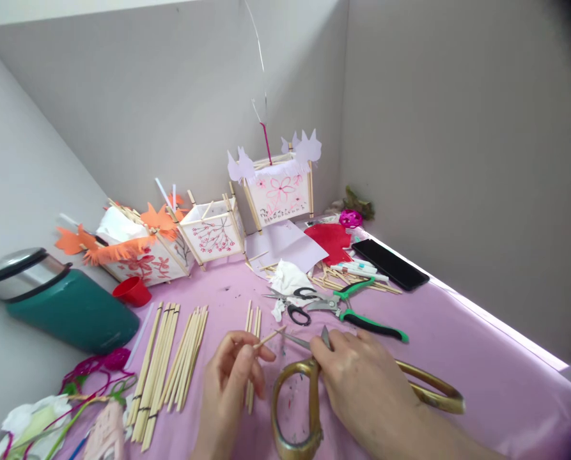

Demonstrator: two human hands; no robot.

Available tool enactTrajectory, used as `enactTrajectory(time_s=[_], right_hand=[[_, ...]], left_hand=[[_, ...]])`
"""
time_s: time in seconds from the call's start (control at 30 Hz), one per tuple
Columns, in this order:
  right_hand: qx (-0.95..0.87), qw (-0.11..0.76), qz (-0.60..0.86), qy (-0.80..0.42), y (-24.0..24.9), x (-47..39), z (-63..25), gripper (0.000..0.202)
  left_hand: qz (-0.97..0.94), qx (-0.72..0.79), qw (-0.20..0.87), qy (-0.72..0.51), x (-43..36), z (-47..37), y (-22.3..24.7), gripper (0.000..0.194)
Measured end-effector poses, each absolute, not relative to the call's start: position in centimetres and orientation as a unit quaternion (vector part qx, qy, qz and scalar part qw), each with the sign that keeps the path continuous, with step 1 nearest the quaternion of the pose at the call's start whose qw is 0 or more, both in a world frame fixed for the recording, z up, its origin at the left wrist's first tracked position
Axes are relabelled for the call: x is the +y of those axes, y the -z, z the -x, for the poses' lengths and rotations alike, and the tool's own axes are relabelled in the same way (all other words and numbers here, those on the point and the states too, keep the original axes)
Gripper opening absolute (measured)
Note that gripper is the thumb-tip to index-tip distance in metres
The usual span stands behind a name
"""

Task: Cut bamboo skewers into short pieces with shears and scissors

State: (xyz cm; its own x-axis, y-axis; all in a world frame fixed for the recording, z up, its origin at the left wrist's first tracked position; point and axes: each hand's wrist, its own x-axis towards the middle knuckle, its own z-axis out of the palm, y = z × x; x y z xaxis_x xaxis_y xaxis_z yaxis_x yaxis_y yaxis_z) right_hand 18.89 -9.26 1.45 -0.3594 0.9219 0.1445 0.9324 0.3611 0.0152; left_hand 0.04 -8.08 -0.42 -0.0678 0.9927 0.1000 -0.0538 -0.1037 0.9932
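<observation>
My left hand (234, 377) pinches a short thin wooden stick (270, 337) between thumb and fingers, its free end pointing up and right. My right hand (357, 377) is closed around the pivot area of large gold-handled scissors (297, 409). Their blades are parted and point toward the stick's tip; whether they touch it I cannot tell. One gold handle loop lies left of the right hand, the other to its right. Behind and partly beneath my left hand lie a few wooden sticks (250, 319). Further left are bundles of sticks (158, 364), some with dark bands.
Paper lanterns (213, 236) line the back wall. Green-handled pruners (371, 322) and black scissors (298, 314) lie beyond my hands, near white tissue (289, 278), red paper (328, 243) and a phone (391, 263). A teal bottle (74, 313) and red cup (132, 292) are left.
</observation>
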Motion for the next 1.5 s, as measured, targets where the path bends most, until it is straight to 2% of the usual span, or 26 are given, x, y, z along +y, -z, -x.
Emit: enactTrajectory(time_s=[0.1,0.33,0.47,0.57,0.7,0.83,1.0,1.17,1.33,1.43,1.5], right_hand=[[-0.824,0.076,0.56,0.05,-0.9,-9.3,-19.0,0.028],[-0.826,0.117,0.551,0.024,-1.1,-9.7,-19.7,0.025],[-0.794,0.296,0.531,-0.023,-2.8,-9.0,-21.3,0.019],[-0.792,0.345,0.504,-0.03,-3.4,-6.7,-21.8,0.01],[-0.785,0.4,0.473,-0.023,-2.3,-3.6,-20.8,0.017],[-0.803,0.401,0.44,-0.021,0.7,-2.5,-19.8,0.019],[-0.829,0.391,0.399,0.031,3.4,-2.6,-19.3,0.016],[-0.829,0.388,0.4,0.045,3.7,-2.3,-19.1,0.014],[-0.813,0.391,0.428,0.046,3.8,-1.9,-19.5,0.014],[-0.827,0.379,0.412,0.045,3.7,-2.1,-19.6,0.016],[-0.827,0.373,0.418,0.048,3.7,-2.1,-19.7,0.017]], left_hand=[[-0.436,0.426,0.588,-0.531,-7.6,0.1,0.4,0.045],[-0.346,0.41,0.739,-0.407,-6.8,0.8,1.2,0.03],[-0.348,0.387,0.744,-0.42,-6.7,1.0,0.4,0.032],[-0.379,0.386,0.715,-0.442,-6.0,0.5,-1.0,0.046],[-0.393,0.386,0.687,-0.474,-4.8,-0.6,-1.7,0.049],[-0.373,0.399,0.659,-0.517,-4.2,-1.0,-0.2,0.053],[-0.352,0.413,0.665,-0.513,-4.4,-1.1,0.6,0.055],[-0.336,0.426,0.67,-0.506,-4.7,-1.2,0.8,0.043],[-0.311,0.432,0.69,-0.49,-4.6,-1.0,1.7,0.049],[-0.339,0.428,0.679,-0.491,-4.6,-1.0,1.9,0.034],[-0.352,0.431,0.67,-0.492,-4.7,-1.0,1.9,0.031]])
